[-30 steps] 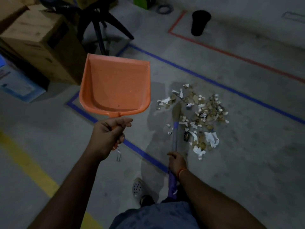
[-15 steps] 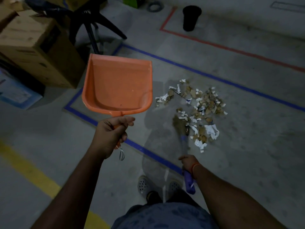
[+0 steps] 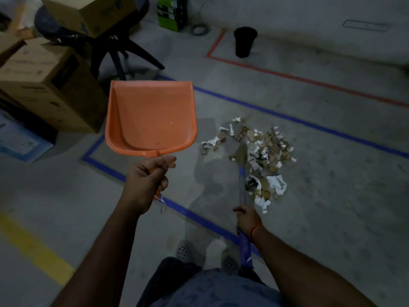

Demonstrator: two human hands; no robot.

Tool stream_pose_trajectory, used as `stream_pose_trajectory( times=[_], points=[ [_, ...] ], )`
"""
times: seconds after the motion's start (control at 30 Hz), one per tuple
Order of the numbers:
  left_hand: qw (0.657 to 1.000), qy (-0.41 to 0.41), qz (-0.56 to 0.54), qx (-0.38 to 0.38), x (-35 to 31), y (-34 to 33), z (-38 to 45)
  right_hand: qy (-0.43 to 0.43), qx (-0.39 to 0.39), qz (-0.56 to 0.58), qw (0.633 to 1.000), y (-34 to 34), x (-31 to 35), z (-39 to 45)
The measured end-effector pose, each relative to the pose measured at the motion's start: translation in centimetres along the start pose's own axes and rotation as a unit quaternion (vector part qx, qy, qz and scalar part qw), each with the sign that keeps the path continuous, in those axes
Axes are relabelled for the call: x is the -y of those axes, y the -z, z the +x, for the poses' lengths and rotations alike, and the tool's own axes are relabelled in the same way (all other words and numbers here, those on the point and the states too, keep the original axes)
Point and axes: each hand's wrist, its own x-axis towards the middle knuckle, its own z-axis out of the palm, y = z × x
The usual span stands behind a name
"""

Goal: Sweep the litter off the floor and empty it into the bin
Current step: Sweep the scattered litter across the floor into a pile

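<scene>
My left hand (image 3: pixel 147 180) grips the handle of an orange dustpan (image 3: pixel 151 117), held up in the air with nothing in it. My right hand (image 3: pixel 247 219) grips the blue-and-grey handle of a broom (image 3: pixel 242 171). Its bristle head rests at the left side of a pile of litter (image 3: pixel 261 156), white paper scraps and brown bits on the grey floor. A black bin (image 3: pixel 244 42) stands upright far back, inside a red-taped corner.
Cardboard boxes (image 3: pixel 46 85) and a black chair base (image 3: pixel 115 52) crowd the left. A green box (image 3: pixel 171 14) and a cable coil (image 3: pixel 200 29) sit by the back wall. Blue tape lines (image 3: pixel 309 124) cross the floor, with a yellow line (image 3: pixel 33 247) at left. My feet (image 3: pixel 184 251) stand near the blue tape.
The broom head swung back toward me and then forward again along the pile's left side. The dustpan stayed raised. The view shifted, so the bin sits lower in the frame.
</scene>
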Motion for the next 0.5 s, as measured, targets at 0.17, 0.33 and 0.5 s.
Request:
stream_pose_trajectory(
  times=[0.17, 0.33, 0.5],
  points=[
    [1.000, 0.005, 0.012, -0.001, -0.2, 1.7, 1.9, 0.026, 0.029, -0.033, 0.999, -3.8, 4.0, 1.5],
    [0.999, 0.003, 0.037, 0.018, -1.2, 5.7, 6.5, -0.025, 0.057, -0.012, 0.998, -9.7, 10.9, 3.9],
    [0.996, -0.001, 0.080, 0.047, -2.5, 11.2, 12.1, -0.007, 0.087, -0.054, 0.995, -16.3, 16.3, 8.6]
  ],
)
